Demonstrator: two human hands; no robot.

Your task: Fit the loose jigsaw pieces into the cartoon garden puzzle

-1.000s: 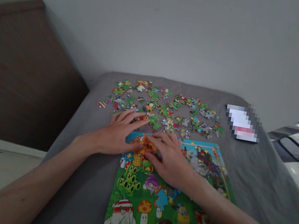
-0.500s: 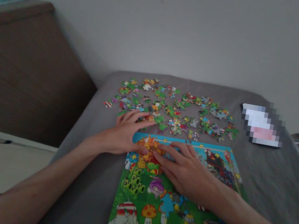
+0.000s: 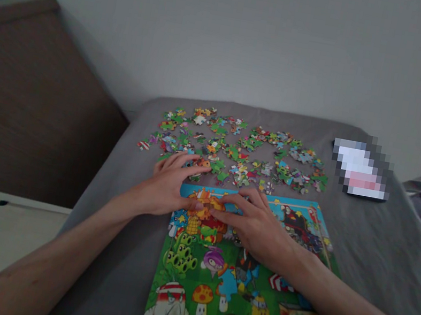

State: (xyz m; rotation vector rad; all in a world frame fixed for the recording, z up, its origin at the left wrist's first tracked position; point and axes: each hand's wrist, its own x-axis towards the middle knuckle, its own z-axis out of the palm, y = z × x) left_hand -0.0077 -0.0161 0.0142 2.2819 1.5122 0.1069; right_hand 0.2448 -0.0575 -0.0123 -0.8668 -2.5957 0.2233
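A colourful cartoon jigsaw board point(image 3: 212, 288) lies on a grey cloth surface point(image 3: 117, 271) in front of me. My left hand point(image 3: 167, 185) rests flat at the board's top left corner, fingers stretched over the nearest loose pieces. My right hand point(image 3: 254, 222) lies flat on the upper part of the board, fingers spread and pointing left. The thumb of the left and the fingertips of the right meet over an orange patch point(image 3: 206, 205) of the picture. Several loose puzzle pieces point(image 3: 236, 148) are scattered beyond the board.
A blurred-out flat object point(image 3: 361, 170) lies at the far right of the grey surface. A brown wooden panel point(image 3: 28, 103) stands to the left, a pale wall point(image 3: 255, 40) behind. The surface drops off at its left and right edges.
The view has shifted slightly. My right hand has slid a little right and up on the board; my left hand stays at the top left corner.
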